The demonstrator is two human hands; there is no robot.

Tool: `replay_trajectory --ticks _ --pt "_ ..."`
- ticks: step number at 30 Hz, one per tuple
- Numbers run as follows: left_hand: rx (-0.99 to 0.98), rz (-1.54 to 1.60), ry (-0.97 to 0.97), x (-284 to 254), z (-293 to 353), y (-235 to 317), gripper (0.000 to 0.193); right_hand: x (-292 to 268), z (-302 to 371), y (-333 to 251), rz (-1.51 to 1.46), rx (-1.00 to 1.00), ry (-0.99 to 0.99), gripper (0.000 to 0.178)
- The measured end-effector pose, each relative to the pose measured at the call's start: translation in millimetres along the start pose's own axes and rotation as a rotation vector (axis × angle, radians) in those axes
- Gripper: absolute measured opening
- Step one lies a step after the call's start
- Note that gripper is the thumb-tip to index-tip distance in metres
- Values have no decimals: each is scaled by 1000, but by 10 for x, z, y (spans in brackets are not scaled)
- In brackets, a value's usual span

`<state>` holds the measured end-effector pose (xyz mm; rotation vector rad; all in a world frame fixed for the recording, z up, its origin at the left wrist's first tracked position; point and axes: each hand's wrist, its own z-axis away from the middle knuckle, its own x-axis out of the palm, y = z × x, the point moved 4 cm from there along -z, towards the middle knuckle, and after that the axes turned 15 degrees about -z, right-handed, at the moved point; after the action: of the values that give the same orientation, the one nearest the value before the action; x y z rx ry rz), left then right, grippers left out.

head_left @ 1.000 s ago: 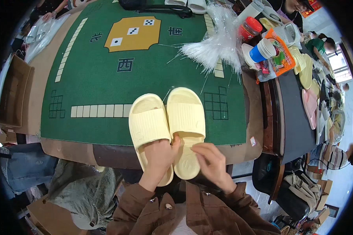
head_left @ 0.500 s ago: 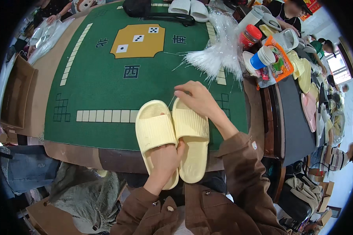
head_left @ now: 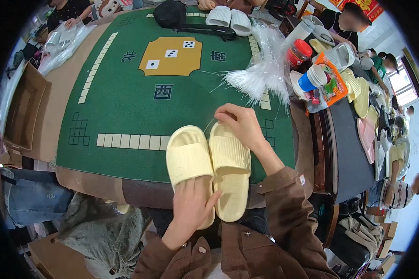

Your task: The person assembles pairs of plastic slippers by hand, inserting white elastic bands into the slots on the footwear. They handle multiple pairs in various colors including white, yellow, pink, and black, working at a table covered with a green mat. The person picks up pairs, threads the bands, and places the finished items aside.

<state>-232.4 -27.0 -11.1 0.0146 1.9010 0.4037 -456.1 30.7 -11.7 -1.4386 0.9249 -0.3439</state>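
Note:
Two pale yellow slide slippers, the left slipper [head_left: 187,156] and the right slipper [head_left: 230,153], lie side by side with toes pointing away, over the table's near edge. My left hand [head_left: 191,204] holds the left slipper, its fingers reaching under the ribbed strap where their tips are hidden. Its thumb rests against the inner edge of the right slipper. At the right slipper's toe, my right hand [head_left: 241,123] is closed in a pinch. A thin clear plastic strand [head_left: 210,124] runs from its fingertips down between the two toes.
A green mahjong mat [head_left: 121,109] covers the table. A bundle of clear plastic strands [head_left: 260,79] lies beyond my right hand. White slippers [head_left: 219,17] and a black bag [head_left: 170,15] sit at the far side. Paper cups [head_left: 312,78] and a red-lidded jar [head_left: 299,52] stand right. Co-workers sit around.
My left hand has drawn back somewhat from under the strap, showing more of its fingers. My right hand stays pinched at the toe, slightly shifted. The whole view has moved a little.

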Motion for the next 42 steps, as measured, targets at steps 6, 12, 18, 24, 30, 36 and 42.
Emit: replay_trajectory --ticks 6,12,18,24,30,36,42 --pt "-16 234 153 -299 -141 -282 24 150 226 -268 -251 3 14 11" --pt "-231 712 26 61 -937 -428 14 313 329 -214 -234 -113 102 11" --pt "-323 851 -114 372 -1011 -521 6 312 316 -121 -187 -80 106 12" --pt "-331 823 -6 435 -1005 -613 7 346 290 -109 -269 -197 0 35" --pt "-326 863 16 413 -964 -599 7 341 253 37 -488 -140 -16 36" --pt "-314 837 6 393 -958 -590 6 324 255 98 -650 27 41 21" --pt "-289 831 33 381 -935 -588 6 318 277 58 -614 49 74 16"
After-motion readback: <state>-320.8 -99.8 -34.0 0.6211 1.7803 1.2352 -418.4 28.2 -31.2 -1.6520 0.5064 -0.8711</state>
